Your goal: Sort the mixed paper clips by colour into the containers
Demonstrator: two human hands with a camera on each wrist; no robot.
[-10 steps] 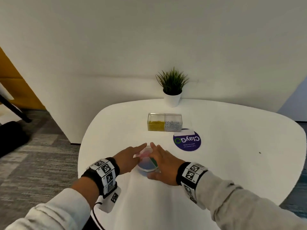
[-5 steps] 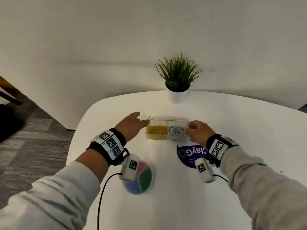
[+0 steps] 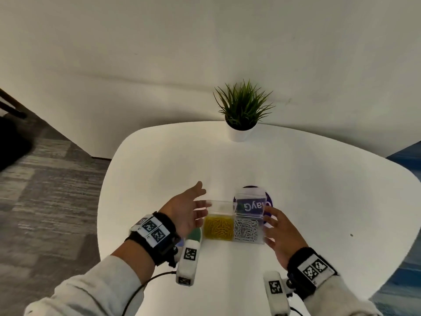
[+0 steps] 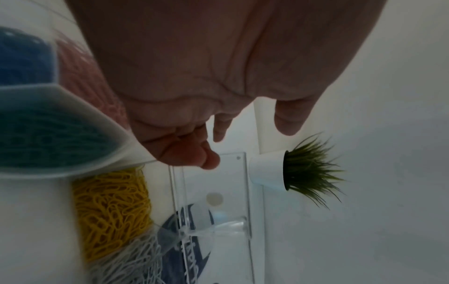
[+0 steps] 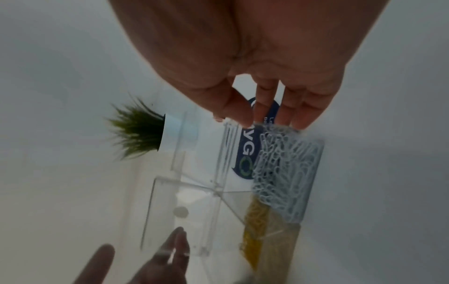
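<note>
Paper clips: yellow paper clips (image 3: 218, 229) filled the left half and silver paper clips (image 3: 247, 231) the right half of 1 clear box (image 3: 234, 241) on the white table (image 3: 319, 201).
Box position: 0.5 s earlier it sat farther back, near the plant (image 3: 242, 108); now it lay close to the person, between both hands, partly over the purple sticker (image 3: 267, 199).
Lids: 2 clear lids (image 3: 249, 205) stood raised at the back edge; earlier the box looked closed.
Left hand: left hand (image 3: 184, 210) was spread, fingers straight, gripping nothing, fingertips (image 4: 209, 159) at the lid over the yellow half. Earlier it reached in from the left of the box.
Right hand: right hand (image 3: 282, 231) was flat, fingers straight, their tips (image 5: 298, 119) against the box's right wall beside the silver clips. Earlier it was curled at that corner.
Round dish: the round dish (image 3: 193, 236) of blue, red and green clips lay just left of the box, partly hidden under the left wrist.
</note>
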